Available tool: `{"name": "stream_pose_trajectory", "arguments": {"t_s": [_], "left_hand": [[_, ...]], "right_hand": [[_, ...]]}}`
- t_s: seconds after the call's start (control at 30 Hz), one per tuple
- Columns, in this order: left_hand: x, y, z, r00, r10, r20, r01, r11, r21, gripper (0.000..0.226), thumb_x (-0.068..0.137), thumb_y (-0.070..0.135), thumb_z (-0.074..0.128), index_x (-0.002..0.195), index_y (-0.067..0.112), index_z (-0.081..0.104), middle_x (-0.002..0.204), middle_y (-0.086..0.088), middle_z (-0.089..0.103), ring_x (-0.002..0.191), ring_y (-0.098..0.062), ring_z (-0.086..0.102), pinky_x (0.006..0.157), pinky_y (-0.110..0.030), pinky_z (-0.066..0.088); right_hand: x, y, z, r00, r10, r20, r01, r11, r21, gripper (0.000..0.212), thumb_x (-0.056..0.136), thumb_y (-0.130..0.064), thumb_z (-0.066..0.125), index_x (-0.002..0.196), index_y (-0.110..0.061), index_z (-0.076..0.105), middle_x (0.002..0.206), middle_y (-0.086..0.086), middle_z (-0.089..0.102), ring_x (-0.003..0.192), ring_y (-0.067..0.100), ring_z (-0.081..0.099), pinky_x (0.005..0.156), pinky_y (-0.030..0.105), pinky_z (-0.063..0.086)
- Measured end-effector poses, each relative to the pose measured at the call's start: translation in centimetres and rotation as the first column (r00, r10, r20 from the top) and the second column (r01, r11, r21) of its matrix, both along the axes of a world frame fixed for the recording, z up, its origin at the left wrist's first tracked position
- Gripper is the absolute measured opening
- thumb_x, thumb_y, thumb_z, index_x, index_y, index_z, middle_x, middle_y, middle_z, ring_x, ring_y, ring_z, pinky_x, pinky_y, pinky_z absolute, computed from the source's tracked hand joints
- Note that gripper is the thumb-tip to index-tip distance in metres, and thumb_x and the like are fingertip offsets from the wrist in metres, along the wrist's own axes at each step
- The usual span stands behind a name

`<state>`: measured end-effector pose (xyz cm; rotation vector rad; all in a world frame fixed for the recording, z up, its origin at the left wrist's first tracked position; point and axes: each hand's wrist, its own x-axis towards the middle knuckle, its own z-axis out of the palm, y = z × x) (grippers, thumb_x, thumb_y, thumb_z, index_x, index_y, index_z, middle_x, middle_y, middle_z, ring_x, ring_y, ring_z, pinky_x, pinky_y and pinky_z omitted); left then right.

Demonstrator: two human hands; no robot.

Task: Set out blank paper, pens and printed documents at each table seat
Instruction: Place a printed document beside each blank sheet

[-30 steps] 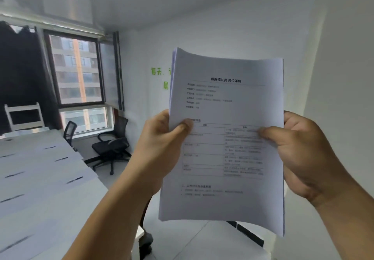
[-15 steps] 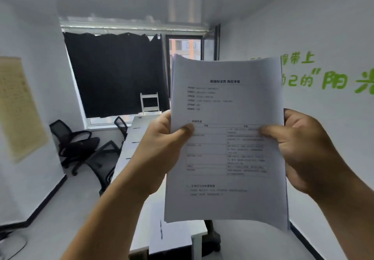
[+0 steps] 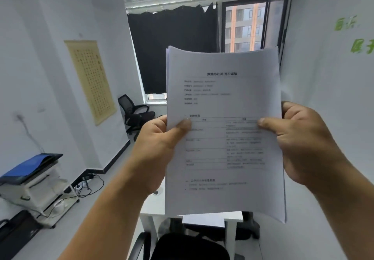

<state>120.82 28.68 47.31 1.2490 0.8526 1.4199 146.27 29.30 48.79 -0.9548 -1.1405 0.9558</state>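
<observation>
Both hands, left hand (image 3: 159, 138) and right hand (image 3: 299, 144), pinch the printed papers (image 3: 222, 101) by their side edges, thumbs in front. Paper is light and floppy; hold gently.

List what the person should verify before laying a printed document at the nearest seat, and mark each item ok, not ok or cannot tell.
1. Left hand grips the stack of printed documents: ok.
2. Right hand grips the stack's other edge: ok.
3. Printed side faces the person: ok.
4. Top sheet separated from the rest: not ok; the stack is held together.
5. White table surface free at this seat: cannot tell; the stack hides most of it.
6. Black chair stands at the table's near end: ok.
</observation>
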Motion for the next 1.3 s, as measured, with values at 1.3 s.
{"name": "stream_pose_trajectory", "arguments": {"t_s": [1.3], "left_hand": [[-12.8,19.8,-17.1,0.991,-0.056,0.121,0.086,0.962,-0.260,0.024,0.110,0.021,0.061,0.127,0.010,0.074,0.120,-0.013,0.083,0.102,-0.030,0.083,0.079,-0.041,0.068]], "right_hand": [[-12.7,19.6,-15.4,0.968,0.021,0.250,-0.001,0.997,-0.078,0.031,0.106,-0.009,0.064,0.117,-0.032,0.081,0.103,-0.008,0.085,0.079,0.012,0.082,0.048,0.024,0.057]]}}
